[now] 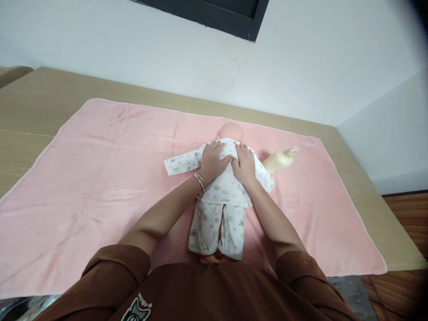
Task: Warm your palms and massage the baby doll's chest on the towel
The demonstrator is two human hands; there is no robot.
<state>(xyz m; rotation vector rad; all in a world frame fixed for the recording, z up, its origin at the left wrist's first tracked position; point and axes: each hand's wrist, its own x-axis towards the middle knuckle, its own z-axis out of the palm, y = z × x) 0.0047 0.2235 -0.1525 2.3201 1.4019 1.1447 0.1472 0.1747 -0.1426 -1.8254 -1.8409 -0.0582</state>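
Observation:
A baby doll (231, 132) in a white printed pajama top (217, 189) and matching trousers (203, 227) lies on a pink blanket (127, 151). Its bald head points away from me and shows no face; its feet are close to my body. My left hand (213, 161) rests flat on the left of the doll's upper body, fingers stretched out. On the other side my right hand (245, 165) lies flat too, its thumb near my left thumb. A cream-coloured baby bottle (280, 160) with a teat lies just right of the doll's sleeve.
Under the blanket stands a light wooden table (133, 91), its far edge along a white wall (167, 58). A dark frame (214, 15) is on the wall above. Reddish-brown wooden flooring (401, 249) shows at the lower right.

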